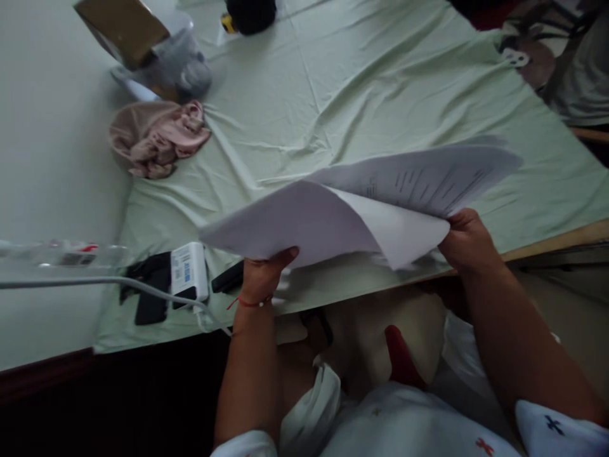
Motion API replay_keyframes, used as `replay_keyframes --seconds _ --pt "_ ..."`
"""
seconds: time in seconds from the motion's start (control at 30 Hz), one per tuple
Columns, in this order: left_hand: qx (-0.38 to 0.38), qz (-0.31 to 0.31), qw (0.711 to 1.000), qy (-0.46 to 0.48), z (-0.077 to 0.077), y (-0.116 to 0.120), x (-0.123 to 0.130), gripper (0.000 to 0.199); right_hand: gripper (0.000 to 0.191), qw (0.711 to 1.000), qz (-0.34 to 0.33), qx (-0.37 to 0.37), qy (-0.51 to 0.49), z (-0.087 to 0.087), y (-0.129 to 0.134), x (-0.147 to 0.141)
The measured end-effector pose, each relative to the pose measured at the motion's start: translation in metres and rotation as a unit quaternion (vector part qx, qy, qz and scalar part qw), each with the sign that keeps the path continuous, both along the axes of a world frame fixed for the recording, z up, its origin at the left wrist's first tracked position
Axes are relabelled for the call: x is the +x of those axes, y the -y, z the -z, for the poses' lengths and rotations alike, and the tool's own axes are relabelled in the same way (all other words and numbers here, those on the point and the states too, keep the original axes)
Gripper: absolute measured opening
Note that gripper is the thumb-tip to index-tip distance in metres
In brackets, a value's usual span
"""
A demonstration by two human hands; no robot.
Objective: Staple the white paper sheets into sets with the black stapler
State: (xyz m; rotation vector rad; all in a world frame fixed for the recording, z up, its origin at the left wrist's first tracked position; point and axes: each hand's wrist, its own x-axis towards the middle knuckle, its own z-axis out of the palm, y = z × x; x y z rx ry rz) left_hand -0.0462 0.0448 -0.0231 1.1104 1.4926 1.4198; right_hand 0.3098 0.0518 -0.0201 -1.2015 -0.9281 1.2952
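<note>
Printed paper sheets spread above the near edge of the green-covered table, held between my two hands. My left hand, with a red string at the wrist, is closed on their left part, thumb on top. At the right, my right hand grips the edge where one sheet curls over, showing a blank white side. Lines of print show on the far right sheet, whose outer edge is blurred. How many sheets there are I cannot tell.
Left of my left hand lie a white box-shaped device with a cable, a dark phone and a black object. A pink cloth lies farther back, near a plastic container with cardboard. The green cloth is wrinkled.
</note>
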Motion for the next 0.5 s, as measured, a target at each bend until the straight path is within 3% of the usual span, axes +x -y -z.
replay_keyframes --seconds 0.17,0.33,0.5 --pt "-0.047 0.008 0.994 0.094 0.000 -0.002 0.014 0.056 0.033 0.998 0.059 -0.020 -0.033 -0.001 -0.002 -0.002" --pt "-0.062 0.050 0.993 0.089 0.010 0.000 0.025 0.058 0.036 0.991 0.116 -0.038 -0.052 -0.003 -0.004 -0.004" --pt "-0.038 0.040 0.995 0.080 0.005 0.002 0.019 0.069 0.030 0.995 0.097 -0.014 -0.030 -0.006 -0.002 0.001"
